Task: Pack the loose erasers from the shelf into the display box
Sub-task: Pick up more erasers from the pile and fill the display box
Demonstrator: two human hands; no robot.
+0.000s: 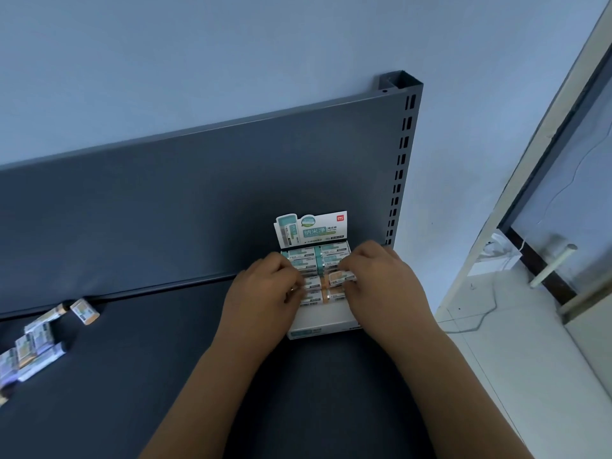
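Note:
A white display box (323, 321) with an upright printed header card stands on the dark shelf (165, 376), near its right end. Two columns of wrapped erasers fill its far part. My right hand (381, 279) pinches one eraser (341, 278) with an orange end, held slightly tilted over the right column. My left hand (265, 289) has curled fingers down on the left column of erasers; whether it grips one is hidden. Several loose erasers (33, 342) lie in a heap at the shelf's far left, and one (85, 311) sits apart beside the back panel.
The shelf's dark back panel (198, 193) rises behind the box, with a slotted upright post (400, 167) at its right end. Beyond the shelf's right edge are a pale floor, a cable and a glass door frame (530, 226).

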